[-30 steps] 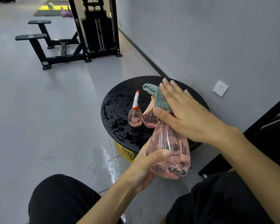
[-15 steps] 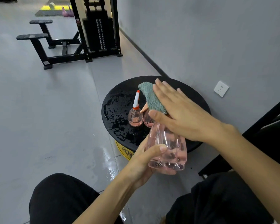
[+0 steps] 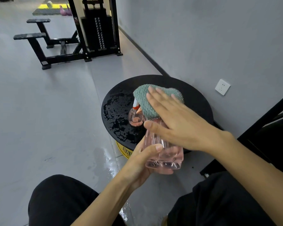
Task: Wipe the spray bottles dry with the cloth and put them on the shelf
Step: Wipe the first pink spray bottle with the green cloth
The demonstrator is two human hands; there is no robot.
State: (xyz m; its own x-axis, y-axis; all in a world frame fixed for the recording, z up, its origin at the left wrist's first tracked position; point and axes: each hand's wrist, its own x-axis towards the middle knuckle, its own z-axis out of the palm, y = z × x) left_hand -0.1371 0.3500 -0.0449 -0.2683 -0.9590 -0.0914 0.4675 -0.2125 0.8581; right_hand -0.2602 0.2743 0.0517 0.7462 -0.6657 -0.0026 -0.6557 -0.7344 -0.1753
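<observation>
Grey floor point(image 3: 55, 111), wet in streaks by the person's knee point(image 3: 60, 201), runs back to a plain wall. Nearest, the left hand point(image 3: 142, 162) has its grip curled round the base of a pink bottle point(image 3: 163, 154), held tilted in the air just short of the bench point(image 3: 194, 95). The right hand point(image 3: 175, 121) lies flat, fingers straight, pressing the cloth point(image 3: 147, 101) over the bottle's top. I'd judge the wiping is under way on this one and nothing is shelved yet; no shelf I can be sure of shows. Counting: one cloth, one bottle in hand, one small bottle point(image 3: 135, 118) standing on the wet bench, and a peach part beside it that may belong to another, mostly hidden. Farther off stands one weight machine point(image 3: 96, 30).
</observation>
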